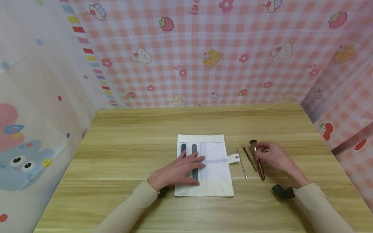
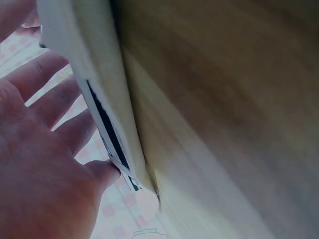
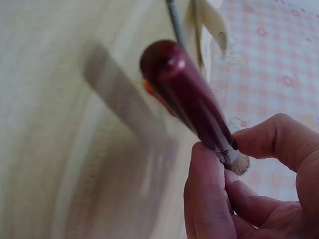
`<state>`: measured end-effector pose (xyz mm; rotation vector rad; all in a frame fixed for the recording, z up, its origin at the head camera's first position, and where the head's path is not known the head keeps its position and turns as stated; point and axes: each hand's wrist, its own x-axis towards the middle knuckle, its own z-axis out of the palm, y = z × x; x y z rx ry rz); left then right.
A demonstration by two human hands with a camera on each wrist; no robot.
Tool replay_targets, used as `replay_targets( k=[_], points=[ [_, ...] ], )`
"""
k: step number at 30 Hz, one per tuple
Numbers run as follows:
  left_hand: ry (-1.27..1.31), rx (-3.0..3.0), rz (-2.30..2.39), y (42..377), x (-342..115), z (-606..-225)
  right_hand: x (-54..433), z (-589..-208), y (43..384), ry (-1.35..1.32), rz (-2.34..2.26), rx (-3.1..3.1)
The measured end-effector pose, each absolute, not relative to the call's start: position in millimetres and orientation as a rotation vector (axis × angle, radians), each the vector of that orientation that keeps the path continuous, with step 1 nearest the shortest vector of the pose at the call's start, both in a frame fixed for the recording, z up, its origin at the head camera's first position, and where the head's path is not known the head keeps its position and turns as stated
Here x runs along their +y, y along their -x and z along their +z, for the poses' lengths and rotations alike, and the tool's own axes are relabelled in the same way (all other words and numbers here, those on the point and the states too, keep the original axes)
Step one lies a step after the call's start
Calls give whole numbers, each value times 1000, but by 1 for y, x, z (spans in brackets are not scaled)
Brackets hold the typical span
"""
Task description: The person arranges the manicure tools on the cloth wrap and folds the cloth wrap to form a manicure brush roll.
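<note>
White pouch [image 1: 216,170] under spread left hand [image 1: 179,169]; red-handled brush [image 1: 259,165] pinched in right hand [image 1: 274,157], toward right edge of table [image 1: 303,142].

The right hand [image 1: 274,156] pinches a brush [image 1: 260,167]; the left hand [image 1: 180,170] touches a pouch [image 1: 216,188].

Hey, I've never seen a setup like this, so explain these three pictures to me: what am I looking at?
There's no robot here, just a person's two bare hands. The wide picture comes from a camera worn on the head, looking forward and down. The two close-ups come from cameras on the left and right wrists. On the table lies an open pouch with two dark strips in it. The left hand rests on the pouch. The right hand pinches a brush. Between pouch and brush lie a thin rod and what look like tweezers.
</note>
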<state>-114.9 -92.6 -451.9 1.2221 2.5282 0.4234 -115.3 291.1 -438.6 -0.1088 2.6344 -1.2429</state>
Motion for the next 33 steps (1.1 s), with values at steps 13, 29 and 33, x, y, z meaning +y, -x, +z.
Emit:
replay_targets(
  k=[13,29,33],
  points=[
    [-1215,2532,403,115,-92,-452,296,-421,115,88,-1395,2632],
    [-1193,2524,422,114,-91,-450,286,-402,126,49,-1626,2569],
    [-1190,2525,422,114,-91,-451,280,-399,128,56,-1664,2555]
  ],
)
